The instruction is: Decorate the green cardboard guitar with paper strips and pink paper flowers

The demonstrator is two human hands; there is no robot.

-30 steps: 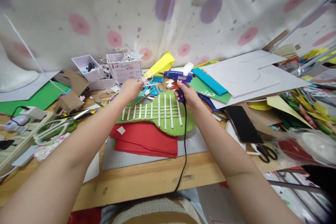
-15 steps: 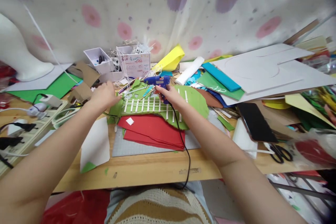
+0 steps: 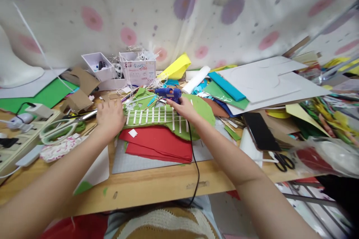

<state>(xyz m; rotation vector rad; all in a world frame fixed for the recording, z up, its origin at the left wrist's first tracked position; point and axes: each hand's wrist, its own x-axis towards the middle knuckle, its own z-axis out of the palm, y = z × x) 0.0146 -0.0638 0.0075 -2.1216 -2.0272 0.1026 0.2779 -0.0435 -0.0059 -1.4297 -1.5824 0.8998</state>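
A blue hot glue gun [image 3: 169,93] is gripped in my right hand [image 3: 185,110], its black cord running down over the table edge. Under it lies a green guitar-shaped felt piece [image 3: 200,110] with white cross strips and thin strings along its neck. My left hand [image 3: 110,117] is at the left end of this piece, fingers curled downward; their tips are hidden, so what they pinch cannot be made out. Folded red felt [image 3: 157,145] with a small white scrap on it lies below, on a grey cutting mat [image 3: 120,162].
Left of my left hand are scissors with pale green handles [image 3: 57,131] and a power strip [image 3: 30,130]. White boxes [image 3: 138,71] of bits stand behind. To the right lie a phone [image 3: 261,130], black-handled scissors [image 3: 283,162] and white sheets [image 3: 269,78].
My left hand has come down and nearer, to the left end of the green piece. My right hand still holds the glue gun over the piece. The view has shifted slightly.
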